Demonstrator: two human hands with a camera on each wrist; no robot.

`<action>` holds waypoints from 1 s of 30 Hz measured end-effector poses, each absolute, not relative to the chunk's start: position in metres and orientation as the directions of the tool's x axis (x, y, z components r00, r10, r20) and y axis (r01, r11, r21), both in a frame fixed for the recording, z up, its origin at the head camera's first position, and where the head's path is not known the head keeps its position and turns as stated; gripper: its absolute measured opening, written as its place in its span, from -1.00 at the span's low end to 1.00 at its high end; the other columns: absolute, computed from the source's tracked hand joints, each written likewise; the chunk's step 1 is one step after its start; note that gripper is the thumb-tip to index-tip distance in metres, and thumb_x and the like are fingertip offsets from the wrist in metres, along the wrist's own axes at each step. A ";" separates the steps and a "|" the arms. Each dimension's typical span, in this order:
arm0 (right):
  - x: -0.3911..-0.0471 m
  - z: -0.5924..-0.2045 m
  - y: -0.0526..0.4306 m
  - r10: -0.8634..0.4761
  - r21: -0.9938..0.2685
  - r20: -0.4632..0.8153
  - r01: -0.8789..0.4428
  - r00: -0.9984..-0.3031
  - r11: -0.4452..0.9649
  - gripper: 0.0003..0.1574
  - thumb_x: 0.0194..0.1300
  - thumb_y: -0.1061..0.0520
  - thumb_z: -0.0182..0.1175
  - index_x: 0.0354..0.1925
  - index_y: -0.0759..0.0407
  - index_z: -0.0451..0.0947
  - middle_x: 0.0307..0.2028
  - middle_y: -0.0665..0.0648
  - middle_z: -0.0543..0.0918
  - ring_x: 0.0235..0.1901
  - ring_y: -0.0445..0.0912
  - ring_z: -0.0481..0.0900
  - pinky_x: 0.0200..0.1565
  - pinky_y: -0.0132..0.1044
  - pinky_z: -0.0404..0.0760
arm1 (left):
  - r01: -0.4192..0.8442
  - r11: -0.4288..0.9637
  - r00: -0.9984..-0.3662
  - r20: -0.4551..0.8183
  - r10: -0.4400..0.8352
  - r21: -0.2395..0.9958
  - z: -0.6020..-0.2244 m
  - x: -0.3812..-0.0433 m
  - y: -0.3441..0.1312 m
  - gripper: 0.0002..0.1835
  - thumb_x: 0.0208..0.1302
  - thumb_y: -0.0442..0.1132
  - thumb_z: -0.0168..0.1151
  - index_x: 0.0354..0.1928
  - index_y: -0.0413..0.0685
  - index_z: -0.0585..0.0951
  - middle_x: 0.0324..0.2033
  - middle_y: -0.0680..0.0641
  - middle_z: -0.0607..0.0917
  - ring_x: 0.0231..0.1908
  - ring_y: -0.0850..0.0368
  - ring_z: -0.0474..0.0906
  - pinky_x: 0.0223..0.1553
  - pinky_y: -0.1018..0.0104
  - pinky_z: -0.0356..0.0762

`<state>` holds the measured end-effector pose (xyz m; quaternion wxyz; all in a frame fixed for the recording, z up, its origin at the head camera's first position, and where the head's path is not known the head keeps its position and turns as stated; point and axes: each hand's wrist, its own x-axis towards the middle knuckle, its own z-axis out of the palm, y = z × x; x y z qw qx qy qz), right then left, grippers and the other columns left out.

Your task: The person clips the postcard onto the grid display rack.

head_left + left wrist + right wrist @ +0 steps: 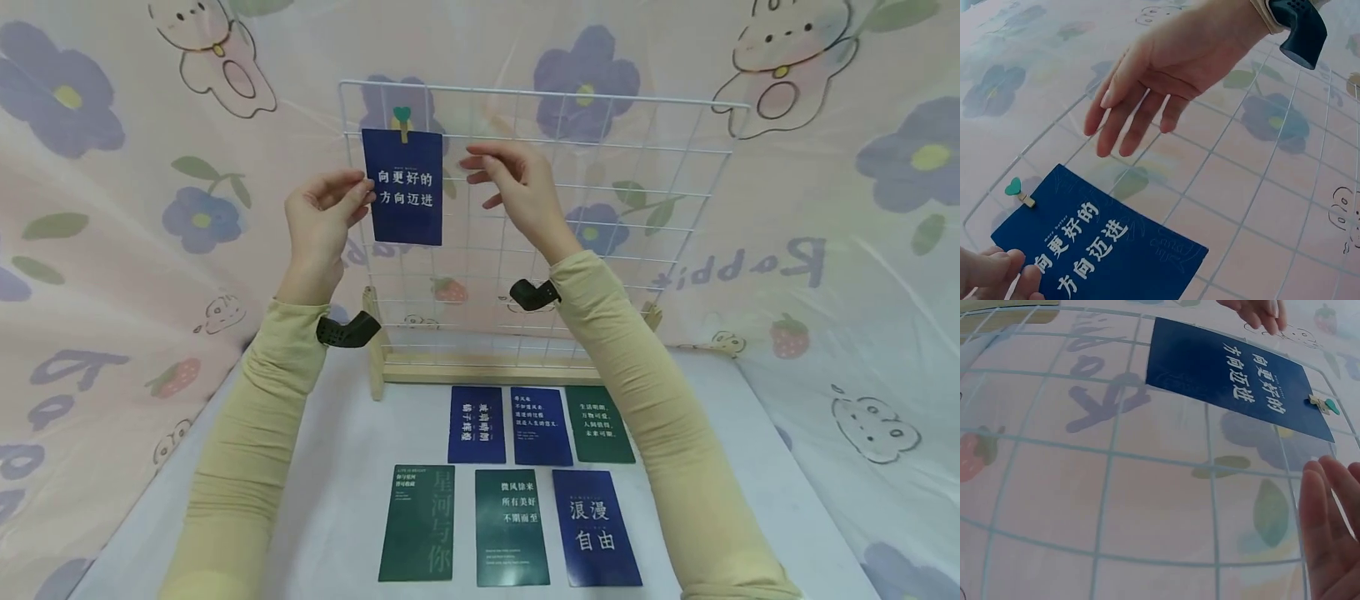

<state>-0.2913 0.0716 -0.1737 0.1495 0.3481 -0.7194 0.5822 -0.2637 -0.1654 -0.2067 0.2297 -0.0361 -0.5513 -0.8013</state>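
One blue card (pixel 402 221) is hanging clipped upper left on the grid rack (pixel 495 369), six cards (pixel 513 533) are lying in front, presumably left to do, and my left hand (pixel 322 212) and right hand (pixel 525 183) are hovering before it, loose-fingered, seemingly empty.

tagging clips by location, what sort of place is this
Probably a staged indoor display setup, home or studio unclear: a white wire grid panel, Chinese-text cards laid in two rows before it, and a rabbit-and-flower-print backdrop.
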 end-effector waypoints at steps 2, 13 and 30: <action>-0.289 -0.179 0.076 -0.347 -0.739 0.611 -0.669 -0.712 0.072 -0.63 0.48 0.29 -0.09 0.12 0.46 0.46 -0.04 0.35 0.62 -0.09 0.17 0.60 -0.37 -0.11 0.62 | 0.402 -0.283 -0.899 0.315 -0.305 0.871 -0.208 -0.260 -0.163 -0.81 0.17 -0.48 0.29 -0.15 -0.30 0.65 -0.31 -0.13 0.73 -0.27 0.06 0.68 -0.16 0.33 0.61; -0.289 -0.233 0.117 -0.411 -0.770 0.553 -0.633 -0.724 0.079 -0.58 0.54 0.13 -0.13 0.14 0.34 0.49 0.01 0.28 0.62 -0.11 0.10 0.62 -0.31 -0.16 0.67 | 0.327 -0.191 -0.944 0.309 -0.118 0.926 -0.237 -0.239 -0.159 -0.69 0.31 -0.35 0.20 0.06 -0.34 0.54 -0.20 -0.12 0.72 -0.17 0.07 0.65 -0.05 0.32 0.58; -0.246 -0.316 0.200 -0.383 -0.830 0.403 -0.508 -0.831 0.231 -0.53 0.56 0.09 -0.17 0.21 0.34 0.42 -0.02 0.34 0.61 -0.15 0.12 0.63 -0.20 -0.21 0.66 | 0.145 -0.138 -0.983 0.158 0.094 0.980 -0.305 -0.215 -0.151 -0.52 0.31 -0.30 0.23 0.21 -0.37 0.41 -0.05 -0.10 0.66 -0.05 0.05 0.60 0.04 0.21 0.53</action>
